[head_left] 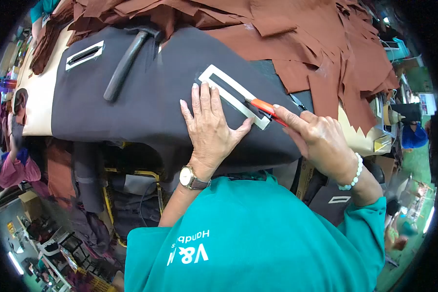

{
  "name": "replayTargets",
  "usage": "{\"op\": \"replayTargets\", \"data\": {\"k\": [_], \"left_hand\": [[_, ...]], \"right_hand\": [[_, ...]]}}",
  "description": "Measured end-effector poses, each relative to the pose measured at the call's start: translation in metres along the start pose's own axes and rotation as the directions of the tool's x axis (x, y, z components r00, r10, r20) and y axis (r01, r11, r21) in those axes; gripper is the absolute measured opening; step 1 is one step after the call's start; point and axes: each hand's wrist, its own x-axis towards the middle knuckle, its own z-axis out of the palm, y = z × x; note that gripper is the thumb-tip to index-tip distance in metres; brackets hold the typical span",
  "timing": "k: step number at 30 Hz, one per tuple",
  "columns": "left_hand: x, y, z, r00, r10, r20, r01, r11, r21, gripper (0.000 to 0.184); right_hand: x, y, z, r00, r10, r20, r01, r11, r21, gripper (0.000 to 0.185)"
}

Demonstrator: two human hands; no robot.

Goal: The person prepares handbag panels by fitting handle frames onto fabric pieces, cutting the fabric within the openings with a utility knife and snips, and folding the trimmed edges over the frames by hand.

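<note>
Fingers (289,117) of my right hand (328,143) clamp a red-handled tool (264,105), its dark tip at the slot of a white frame (236,103) on a dark sheet (155,107), as I watch from afar. My left hand (209,129) lies flat on the sheet, thumb spread wide, fingertips at the frame's edge. To the left, a hammer (126,68) rests on the sheet; brown pieces (336,53) lie heaped beyond.
</note>
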Motion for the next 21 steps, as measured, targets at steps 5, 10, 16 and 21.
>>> {"op": "replayTargets", "data": {"k": [5,10,16,21], "left_hand": [[0.001,0.001,-0.001,1.0,0.001,0.009,-0.001,1.0,-0.001,0.091],[0.001,0.0,0.0,1.0,0.006,0.01,-0.006,1.0,0.013,0.092],[0.001,0.0,0.002,1.0,0.014,0.005,-0.014,0.999,0.034,0.092],[0.001,-0.001,0.001,0.999,0.033,0.014,-0.033,0.999,0.038,0.091]], "right_hand": [[-0.007,0.001,0.006,1.0,-0.006,-0.01,0.006,0.998,-0.059,0.048],[-0.017,0.005,0.004,1.0,0.007,0.014,-0.006,0.999,-0.039,0.05],[-0.036,0.007,0.007,0.998,0.055,0.01,-0.055,0.998,-0.032,0.05],[-0.039,0.007,0.008,0.998,0.056,-0.022,-0.056,0.998,-0.017,0.048]]}}
